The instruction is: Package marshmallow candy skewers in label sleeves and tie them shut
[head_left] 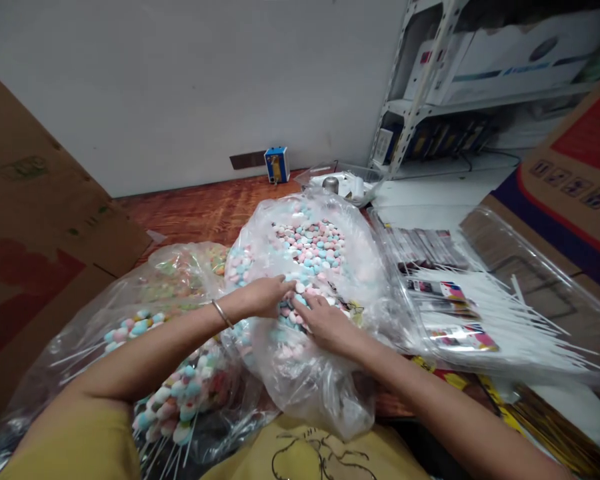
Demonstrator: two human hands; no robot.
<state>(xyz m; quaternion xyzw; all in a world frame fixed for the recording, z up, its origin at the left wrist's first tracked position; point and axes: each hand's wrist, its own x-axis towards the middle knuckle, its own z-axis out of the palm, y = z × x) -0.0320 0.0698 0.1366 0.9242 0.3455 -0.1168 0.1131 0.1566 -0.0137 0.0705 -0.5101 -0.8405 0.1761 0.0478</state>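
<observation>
The reddish-brown wooden bench (200, 208) carries a clear plastic bag (325, 400) of round pink, blue and white sweets (317, 243); right of it lies a clear plastic tray (485, 367) of white sticks (520, 320). The loosely curled left hand (271, 297) and right hand (329, 325) are equally near the sweets directly beneath, a white piece (299, 288) at their fingertips (pinched or not, I can't tell).

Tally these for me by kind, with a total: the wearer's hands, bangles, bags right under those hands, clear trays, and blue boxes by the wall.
Hands: 2, left hand and right hand
Bangle: 1
Bag of loose sweets: 1
Clear trays: 2, back tray and right-side tray
Blue box: 1
Total: 7
</observation>
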